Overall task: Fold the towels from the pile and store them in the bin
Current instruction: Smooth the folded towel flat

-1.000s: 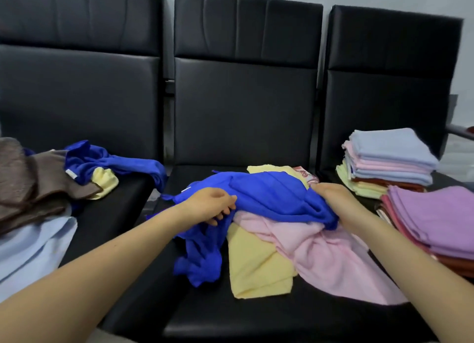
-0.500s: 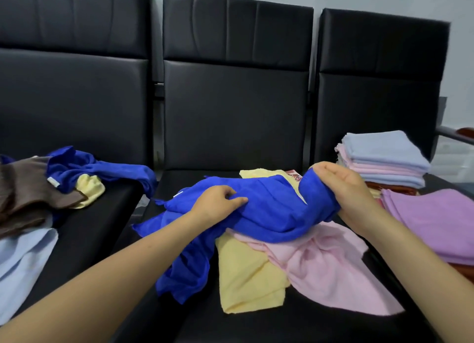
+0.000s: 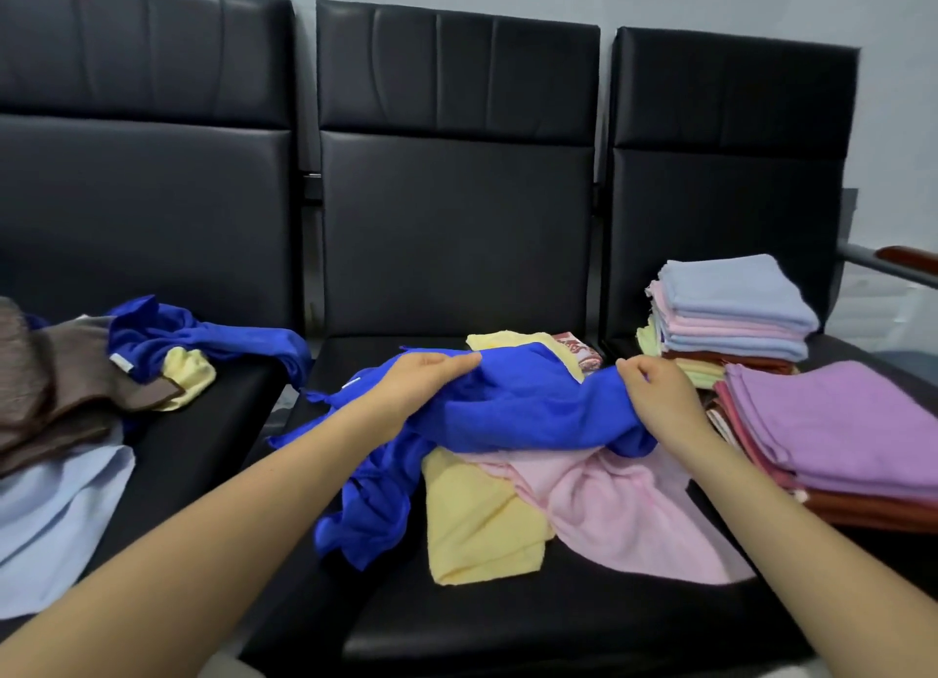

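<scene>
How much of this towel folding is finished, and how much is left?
Done: two folded stacks on the right seat, one topped light blue, one purple. In hand: the left hand and right hand grip a blue towel. Left: yellow and pink towels beneath, plus the left pile. No bin shows.

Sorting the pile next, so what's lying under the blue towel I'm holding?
Under the blue towel lie a yellow towel and a pink towel; a patterned cloth peeks out behind. Anything deeper is covered.
</scene>
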Tool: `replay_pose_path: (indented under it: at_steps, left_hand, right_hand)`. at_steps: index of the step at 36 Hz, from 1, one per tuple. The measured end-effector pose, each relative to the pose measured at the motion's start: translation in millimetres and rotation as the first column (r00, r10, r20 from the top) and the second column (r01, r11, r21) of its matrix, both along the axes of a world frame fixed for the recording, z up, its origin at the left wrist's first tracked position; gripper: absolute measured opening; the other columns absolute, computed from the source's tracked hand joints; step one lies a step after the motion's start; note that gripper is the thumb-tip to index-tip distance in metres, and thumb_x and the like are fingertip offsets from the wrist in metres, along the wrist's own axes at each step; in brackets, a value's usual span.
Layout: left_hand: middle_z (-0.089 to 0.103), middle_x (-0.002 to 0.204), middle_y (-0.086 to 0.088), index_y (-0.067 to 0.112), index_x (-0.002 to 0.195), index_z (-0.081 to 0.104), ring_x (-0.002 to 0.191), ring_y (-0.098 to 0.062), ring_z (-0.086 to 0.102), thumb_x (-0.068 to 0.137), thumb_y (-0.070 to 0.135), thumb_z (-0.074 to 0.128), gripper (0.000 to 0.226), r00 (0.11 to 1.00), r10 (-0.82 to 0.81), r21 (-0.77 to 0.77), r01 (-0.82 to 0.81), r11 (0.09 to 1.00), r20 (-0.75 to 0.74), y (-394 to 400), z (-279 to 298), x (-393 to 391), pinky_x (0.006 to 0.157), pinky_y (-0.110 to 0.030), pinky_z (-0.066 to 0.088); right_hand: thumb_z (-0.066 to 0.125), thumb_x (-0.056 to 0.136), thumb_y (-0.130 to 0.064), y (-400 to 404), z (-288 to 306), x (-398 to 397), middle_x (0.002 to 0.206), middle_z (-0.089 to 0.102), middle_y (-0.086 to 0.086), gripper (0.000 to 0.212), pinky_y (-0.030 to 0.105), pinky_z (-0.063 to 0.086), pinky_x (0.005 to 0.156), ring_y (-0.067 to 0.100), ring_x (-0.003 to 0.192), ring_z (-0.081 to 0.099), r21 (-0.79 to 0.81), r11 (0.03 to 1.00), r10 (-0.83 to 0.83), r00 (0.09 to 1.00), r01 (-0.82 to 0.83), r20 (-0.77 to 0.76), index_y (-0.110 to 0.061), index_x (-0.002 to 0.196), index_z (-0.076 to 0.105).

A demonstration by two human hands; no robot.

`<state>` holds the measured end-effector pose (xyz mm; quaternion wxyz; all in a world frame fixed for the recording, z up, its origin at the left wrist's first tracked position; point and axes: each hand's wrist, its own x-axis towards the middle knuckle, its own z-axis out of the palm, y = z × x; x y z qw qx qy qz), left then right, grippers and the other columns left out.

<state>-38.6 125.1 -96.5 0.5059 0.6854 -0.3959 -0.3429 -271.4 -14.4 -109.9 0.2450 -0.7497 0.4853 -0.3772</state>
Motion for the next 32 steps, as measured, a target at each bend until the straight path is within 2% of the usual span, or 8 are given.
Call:
replay_pose_path:
  at_steps: [5,11,18,21,24,26,30,32]
  left_hand:
    - [0.063,0.075,-0.001,0.019,0.07,0.063,0.074,-0.016,0.055,0.092,0.037,0.062,0.028,0.998,-0.014,-0.117,0.006,0.993,-0.065,15,11,-6,0.07,-0.028,0.041]
    - [0.065,0.093,-0.008,0.014,0.086,0.067,0.088,-0.019,0.059,0.098,0.026,0.053,0.022,0.985,0.04,-0.339,-0.096,0.936,-0.167,36,78,-2,0.084,-0.034,0.046]
    - [0.067,0.092,-0.002,0.015,0.095,0.06,0.085,-0.016,0.062,0.099,0.025,0.047,0.017,0.948,0.05,-0.503,-0.212,0.838,-0.316,71,175,11,0.075,-0.028,0.05]
    - [0.071,0.102,-0.004,0.014,0.099,0.064,0.089,-0.018,0.067,0.098,0.027,0.051,0.019,0.919,0.056,-0.522,-0.271,0.809,-0.39,81,202,17,0.077,-0.028,0.053]
    - [0.071,0.088,0.0,0.015,0.097,0.065,0.071,-0.014,0.068,0.098,0.029,0.053,0.018,0.919,0.043,-0.536,-0.267,0.801,-0.393,85,219,20,0.056,-0.022,0.054]
    - [0.072,0.082,0.001,0.014,0.095,0.067,0.064,-0.012,0.068,0.096,0.032,0.058,0.02,0.922,0.048,-0.521,-0.259,0.813,-0.383,84,219,23,0.05,-0.02,0.052]
    - [0.071,0.103,-0.007,0.009,0.104,0.068,0.087,-0.02,0.066,0.09,0.032,0.064,0.027,0.943,0.092,-0.429,-0.231,0.873,-0.32,67,192,38,0.075,-0.028,0.053]
    - [0.067,0.097,-0.008,0.013,0.094,0.065,0.085,-0.022,0.061,0.088,0.026,0.063,0.015,0.953,0.16,-0.349,-0.247,0.904,-0.259,59,167,46,0.074,-0.03,0.046]
  right_hand:
    - [0.047,0.1,-0.013,24,15,2,0.077,0.056,0.012,0.029,0.018,0.032,0.055,0.023,0.075,0.046,0.095,0.995,-0.008,0.989,-0.006,0.151,0.0,0.078,0.06]
    - [0.048,0.101,-0.019,47,84,-1,0.095,0.061,0.006,0.018,0.026,0.035,0.076,0.021,0.09,0.053,0.09,0.995,0.02,0.948,-0.051,0.317,-0.013,0.092,0.063]
    - [0.061,0.095,-0.027,59,183,8,0.092,0.069,0.006,0.018,0.031,0.05,0.077,0.024,0.085,0.064,0.325,0.899,-0.03,0.698,-0.295,0.715,-0.011,0.098,0.067]
    - [0.055,0.099,-0.024,59,221,10,0.063,0.066,0.001,0.018,0.027,0.047,0.062,0.018,0.065,0.06,0.355,0.861,-0.017,0.676,-0.366,0.737,-0.01,0.089,0.062]
    - [0.049,0.101,-0.019,56,245,14,0.039,0.053,-0.005,0.029,0.02,0.042,0.046,0.013,0.057,0.047,0.328,0.878,-0.001,0.684,-0.349,0.73,-0.013,0.073,0.051]
    - [0.05,0.101,-0.016,49,246,17,0.048,0.051,0.0,0.029,0.021,0.039,0.047,0.012,0.053,0.045,0.35,0.864,-0.006,0.687,-0.362,0.727,-0.012,0.072,0.05]
    - [0.054,0.098,-0.015,27,219,25,0.07,0.056,0.006,0.019,0.028,0.044,0.058,0.017,0.062,0.054,0.377,0.873,-0.011,0.761,-0.309,0.649,-0.009,0.08,0.057]
    - [0.057,0.097,-0.017,13,191,30,0.083,0.064,0.009,0.013,0.031,0.048,0.064,0.022,0.074,0.061,0.393,0.882,-0.02,0.814,-0.259,0.581,-0.006,0.093,0.062]
